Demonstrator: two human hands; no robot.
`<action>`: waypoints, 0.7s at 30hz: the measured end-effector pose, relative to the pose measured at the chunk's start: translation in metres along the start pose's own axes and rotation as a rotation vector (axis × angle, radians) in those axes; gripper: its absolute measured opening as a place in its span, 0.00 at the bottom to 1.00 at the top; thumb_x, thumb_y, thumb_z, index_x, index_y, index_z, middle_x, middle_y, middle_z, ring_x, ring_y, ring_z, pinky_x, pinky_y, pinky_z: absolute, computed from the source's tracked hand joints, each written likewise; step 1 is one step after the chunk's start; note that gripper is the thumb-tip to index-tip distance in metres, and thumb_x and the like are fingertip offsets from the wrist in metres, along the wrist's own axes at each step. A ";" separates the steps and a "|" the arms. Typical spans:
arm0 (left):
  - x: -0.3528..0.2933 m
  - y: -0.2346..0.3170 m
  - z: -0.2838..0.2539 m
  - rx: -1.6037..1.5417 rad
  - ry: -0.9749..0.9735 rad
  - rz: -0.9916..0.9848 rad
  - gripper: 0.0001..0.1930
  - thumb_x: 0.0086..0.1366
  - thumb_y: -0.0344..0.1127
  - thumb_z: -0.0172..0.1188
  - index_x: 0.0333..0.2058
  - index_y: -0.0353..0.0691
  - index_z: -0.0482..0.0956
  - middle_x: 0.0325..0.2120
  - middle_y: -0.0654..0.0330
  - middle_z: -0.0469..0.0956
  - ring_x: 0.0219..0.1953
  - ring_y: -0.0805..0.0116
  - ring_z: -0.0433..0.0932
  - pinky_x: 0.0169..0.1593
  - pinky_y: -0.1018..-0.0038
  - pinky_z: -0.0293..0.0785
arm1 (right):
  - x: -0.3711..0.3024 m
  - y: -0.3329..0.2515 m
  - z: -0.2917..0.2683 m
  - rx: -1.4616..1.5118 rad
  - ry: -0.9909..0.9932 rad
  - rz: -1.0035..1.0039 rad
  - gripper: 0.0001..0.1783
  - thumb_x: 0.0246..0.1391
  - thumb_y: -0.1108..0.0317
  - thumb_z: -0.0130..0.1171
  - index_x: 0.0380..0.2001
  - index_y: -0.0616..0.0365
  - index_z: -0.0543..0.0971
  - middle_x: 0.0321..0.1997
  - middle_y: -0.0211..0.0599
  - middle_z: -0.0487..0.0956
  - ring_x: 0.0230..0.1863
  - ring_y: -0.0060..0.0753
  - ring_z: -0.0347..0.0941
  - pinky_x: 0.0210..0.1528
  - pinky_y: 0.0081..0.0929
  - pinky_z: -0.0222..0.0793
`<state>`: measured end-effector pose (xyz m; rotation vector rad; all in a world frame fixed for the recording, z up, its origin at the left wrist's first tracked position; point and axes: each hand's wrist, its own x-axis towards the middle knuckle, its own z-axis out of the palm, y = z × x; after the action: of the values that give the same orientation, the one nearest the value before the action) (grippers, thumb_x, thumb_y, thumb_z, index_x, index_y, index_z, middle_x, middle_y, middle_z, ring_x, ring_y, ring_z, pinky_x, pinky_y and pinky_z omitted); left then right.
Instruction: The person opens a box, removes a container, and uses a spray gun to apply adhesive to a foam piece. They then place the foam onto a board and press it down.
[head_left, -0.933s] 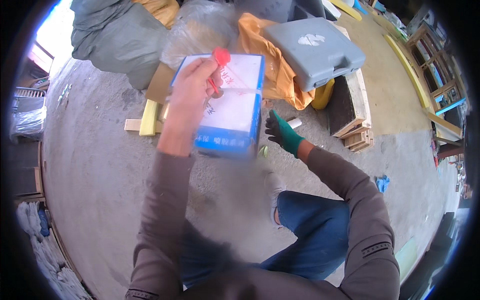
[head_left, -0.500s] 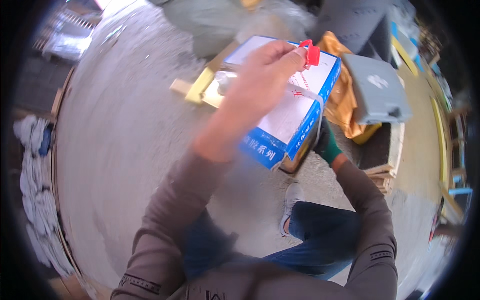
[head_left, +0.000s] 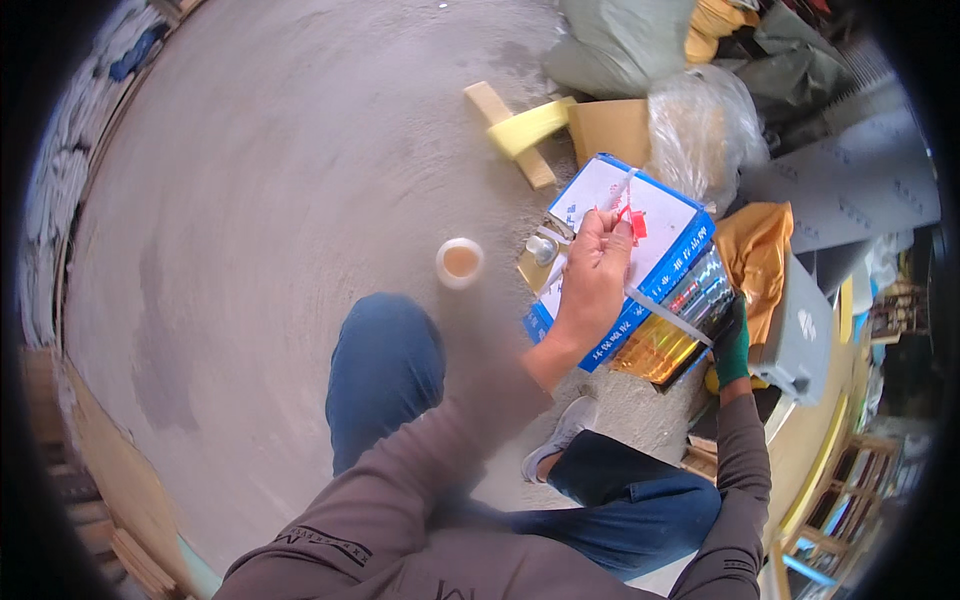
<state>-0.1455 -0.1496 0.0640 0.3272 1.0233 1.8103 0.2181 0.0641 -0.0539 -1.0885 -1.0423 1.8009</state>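
Note:
A boxy metal can (head_left: 660, 350) with a gold and dark lower part wears a blue and white cardboard cover (head_left: 660, 215). It leans over at a tilt, with a white strap around it. At its left corner a pale, silvery spout (head_left: 543, 250) stands up. My bare left hand (head_left: 597, 270) is above the cover, thumb and fingers pinched on a red plastic cap with a loop (head_left: 636, 226). My right hand (head_left: 733, 335), in a green and black glove, grips the can's right lower side; its fingertips are partly hidden. On the floor left of the can stands a white cup (head_left: 460, 263), tan inside.
Beyond the can lie wood and yellow foam strips (head_left: 525, 130), a cardboard piece (head_left: 608, 130), clear plastic wrap (head_left: 700, 120) and grey-green sacks (head_left: 620, 45). To the right are orange cloth (head_left: 757, 255), a grey case (head_left: 800, 330) and a large grey roll (head_left: 850, 185).
The view has swung left, so the can sits farther right and the cup shows. My left hand has drawn the red cap back from the cover's far corner toward its middle. The right hand keeps its grip.

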 end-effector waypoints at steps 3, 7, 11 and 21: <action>0.005 -0.002 -0.017 -0.030 0.080 0.050 0.16 0.81 0.47 0.53 0.57 0.42 0.74 0.48 0.65 0.76 0.48 0.75 0.75 0.52 0.73 0.77 | 0.002 -0.023 0.020 -0.110 -0.018 0.002 0.31 0.76 0.44 0.50 0.66 0.57 0.75 0.65 0.34 0.80 0.62 0.32 0.78 0.69 0.32 0.70; 0.015 -0.015 -0.032 -0.070 0.217 0.017 0.18 0.80 0.48 0.55 0.58 0.42 0.74 0.47 0.64 0.77 0.47 0.75 0.76 0.52 0.75 0.76 | 0.022 -0.043 0.041 -0.099 0.020 -0.042 0.17 0.73 0.53 0.58 0.52 0.54 0.82 0.48 0.28 0.85 0.49 0.26 0.81 0.59 0.29 0.77; 0.016 -0.018 -0.037 -0.146 0.297 0.094 0.18 0.80 0.47 0.56 0.58 0.40 0.74 0.49 0.62 0.78 0.49 0.74 0.77 0.54 0.74 0.76 | 0.027 -0.055 0.064 -0.226 0.064 -0.056 0.16 0.73 0.52 0.59 0.49 0.51 0.84 0.41 0.20 0.82 0.42 0.18 0.78 0.49 0.20 0.74; 0.006 -0.026 -0.037 -0.522 0.362 0.140 0.18 0.80 0.49 0.56 0.47 0.37 0.75 0.39 0.63 0.81 0.43 0.78 0.79 0.52 0.78 0.78 | 0.014 -0.093 0.100 -0.488 0.108 -0.106 0.26 0.71 0.47 0.61 0.60 0.55 0.82 0.46 0.18 0.79 0.45 0.15 0.74 0.49 0.17 0.71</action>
<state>-0.1550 -0.1592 0.0205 -0.2633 0.7352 2.2353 0.1401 0.0857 0.0569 -1.3688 -1.4879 1.4186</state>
